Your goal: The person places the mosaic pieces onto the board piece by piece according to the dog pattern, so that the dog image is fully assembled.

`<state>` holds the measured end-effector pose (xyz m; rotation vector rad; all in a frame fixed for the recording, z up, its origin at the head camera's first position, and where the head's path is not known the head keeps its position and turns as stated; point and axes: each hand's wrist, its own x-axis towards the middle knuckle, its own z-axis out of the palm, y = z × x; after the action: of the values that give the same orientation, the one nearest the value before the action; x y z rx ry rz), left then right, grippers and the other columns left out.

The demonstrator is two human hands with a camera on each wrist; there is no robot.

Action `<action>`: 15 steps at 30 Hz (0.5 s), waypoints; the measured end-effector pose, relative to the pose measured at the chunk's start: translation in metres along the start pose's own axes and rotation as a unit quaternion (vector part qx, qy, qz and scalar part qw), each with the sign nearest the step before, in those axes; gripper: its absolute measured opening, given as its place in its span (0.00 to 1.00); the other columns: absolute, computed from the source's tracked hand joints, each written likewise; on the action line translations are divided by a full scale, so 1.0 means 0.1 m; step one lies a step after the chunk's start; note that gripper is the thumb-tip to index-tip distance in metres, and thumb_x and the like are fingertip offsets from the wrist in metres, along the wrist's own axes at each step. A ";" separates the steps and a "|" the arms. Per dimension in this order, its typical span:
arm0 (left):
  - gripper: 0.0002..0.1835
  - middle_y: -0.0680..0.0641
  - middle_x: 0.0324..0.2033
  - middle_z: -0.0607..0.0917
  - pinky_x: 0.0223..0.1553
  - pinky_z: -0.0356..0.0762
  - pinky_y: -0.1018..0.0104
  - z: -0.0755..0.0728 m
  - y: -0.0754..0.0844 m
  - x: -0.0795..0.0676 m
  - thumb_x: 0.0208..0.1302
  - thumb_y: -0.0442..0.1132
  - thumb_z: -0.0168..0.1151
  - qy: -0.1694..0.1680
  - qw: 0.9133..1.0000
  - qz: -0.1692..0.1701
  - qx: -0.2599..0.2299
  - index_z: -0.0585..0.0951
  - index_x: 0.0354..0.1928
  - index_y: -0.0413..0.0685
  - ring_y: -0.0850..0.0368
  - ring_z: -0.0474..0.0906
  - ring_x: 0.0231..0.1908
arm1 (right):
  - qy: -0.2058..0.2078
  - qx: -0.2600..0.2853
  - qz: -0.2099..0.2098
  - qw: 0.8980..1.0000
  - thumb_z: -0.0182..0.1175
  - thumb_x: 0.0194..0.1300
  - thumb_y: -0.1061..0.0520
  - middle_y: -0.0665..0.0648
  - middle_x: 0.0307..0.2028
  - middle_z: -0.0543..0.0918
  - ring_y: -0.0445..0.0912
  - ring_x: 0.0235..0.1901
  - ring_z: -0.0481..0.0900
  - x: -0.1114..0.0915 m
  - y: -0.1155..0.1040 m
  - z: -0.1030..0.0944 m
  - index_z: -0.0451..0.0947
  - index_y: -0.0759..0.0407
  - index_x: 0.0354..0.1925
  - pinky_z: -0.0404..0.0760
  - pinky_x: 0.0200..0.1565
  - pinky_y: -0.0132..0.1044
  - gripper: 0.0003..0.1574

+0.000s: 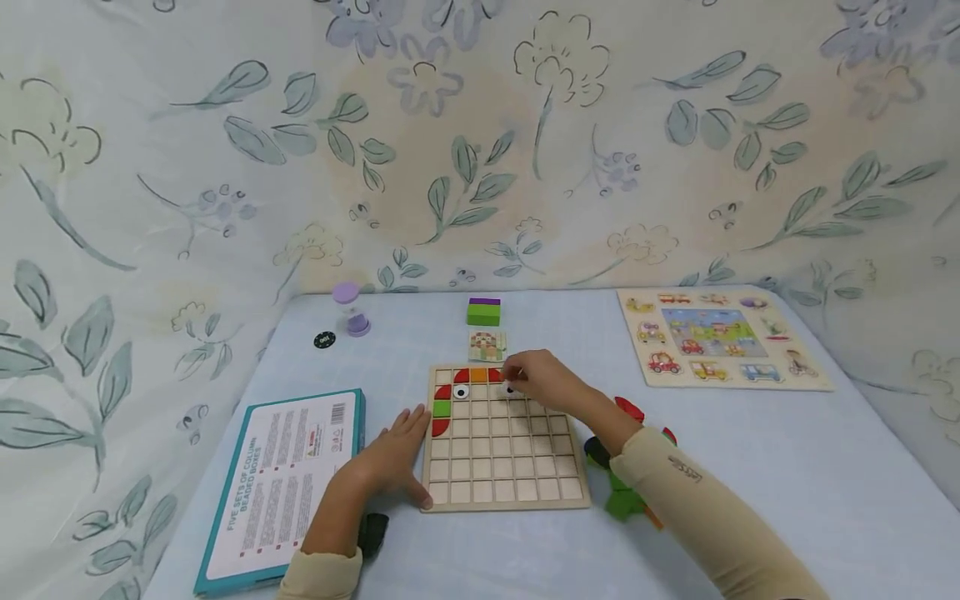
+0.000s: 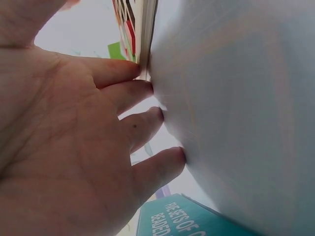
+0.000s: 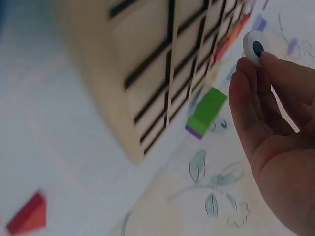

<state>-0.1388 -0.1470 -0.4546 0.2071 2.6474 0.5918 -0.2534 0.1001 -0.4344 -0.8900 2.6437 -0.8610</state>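
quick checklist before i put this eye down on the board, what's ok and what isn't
1. Eye piece pinched in the right hand: ok, between thumb and fingertips.
2. Left hand at the left edge of the grid board: ok.
3. Picture card visible beyond the board: ok.
4. Cell under the held eye empty: cannot tell, the right hand covers it.
5. Loose pieces all in plain sight: not ok, the right sleeve hides some of that pile in the head view.
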 end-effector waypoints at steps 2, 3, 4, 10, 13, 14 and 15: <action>0.63 0.46 0.69 0.50 0.65 0.45 0.45 0.02 -0.01 0.00 0.28 0.47 0.79 0.003 1.000 0.003 -0.003 0.51 0.69 0.46 0.46 0.39 0.69 | -0.001 -0.009 0.009 1.000 0.59 0.59 0.63 0.52 0.34 0.82 0.41 0.34 0.78 0.11 -0.04 0.08 0.80 0.58 0.37 0.78 0.36 0.33 0.06; 0.63 0.46 0.69 0.50 0.65 0.45 0.45 0.02 -0.01 0.00 0.28 0.47 0.79 0.004 1.000 0.004 -0.005 0.51 0.69 0.46 0.46 0.39 0.69 | 0.001 -0.017 0.014 1.000 0.59 0.59 0.63 0.51 0.34 0.82 0.41 0.34 0.78 0.15 -0.05 0.11 0.80 0.57 0.36 0.78 0.37 0.33 0.05; 0.63 0.46 0.69 0.50 0.65 0.45 0.45 0.02 -0.01 0.00 0.28 0.47 0.79 0.006 1.000 0.005 -0.006 0.52 0.69 0.46 0.46 0.39 0.69 | 0.003 -0.024 0.021 0.999 0.59 0.59 0.63 0.50 0.33 0.82 0.40 0.34 0.78 0.18 -0.05 0.14 0.80 0.56 0.35 0.77 0.37 0.33 0.05; 0.64 0.46 0.69 0.50 0.65 0.44 0.45 0.02 -0.01 0.00 0.27 0.47 0.79 0.006 1.000 0.004 -0.006 0.52 0.69 0.47 0.46 0.39 0.69 | 0.002 -0.052 0.049 0.997 0.60 0.59 0.59 0.47 0.31 0.80 0.39 0.32 0.76 0.24 -0.05 0.22 0.80 0.55 0.35 0.76 0.35 0.33 0.04; 0.63 0.46 0.69 0.50 0.66 0.44 0.45 0.01 -0.02 0.00 0.28 0.47 0.79 0.004 1.000 0.003 -0.006 0.52 0.69 0.47 0.46 0.38 0.69 | -0.008 -0.064 0.056 0.996 0.59 0.60 0.58 0.48 0.31 0.80 0.40 0.31 0.76 0.23 -0.06 0.22 0.79 0.56 0.35 0.76 0.34 0.34 0.04; 0.63 0.46 0.69 0.50 0.66 0.44 0.45 0.01 -0.02 0.00 0.28 0.46 0.79 0.004 1.000 0.002 -0.006 0.52 0.69 0.47 0.46 0.38 0.69 | -0.011 -0.070 0.057 0.996 0.59 0.60 0.57 0.49 0.31 0.80 0.40 0.31 0.76 0.23 -0.07 0.22 0.79 0.56 0.36 0.76 0.33 0.34 0.05; 0.63 0.46 0.69 0.50 0.66 0.44 0.45 0.00 -0.02 0.00 0.28 0.46 0.79 0.004 1.000 0.001 -0.006 0.52 0.69 0.47 0.46 0.38 0.69 | -0.012 -0.075 0.059 0.995 0.59 0.60 0.57 0.49 0.31 0.80 0.40 0.31 0.76 0.23 -0.08 0.22 0.79 0.56 0.36 0.76 0.33 0.34 0.05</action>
<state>-0.1384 -0.1489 -0.4557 0.2052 2.6507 0.6113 -0.2594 0.0709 -0.4473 -0.7640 2.7373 -0.6264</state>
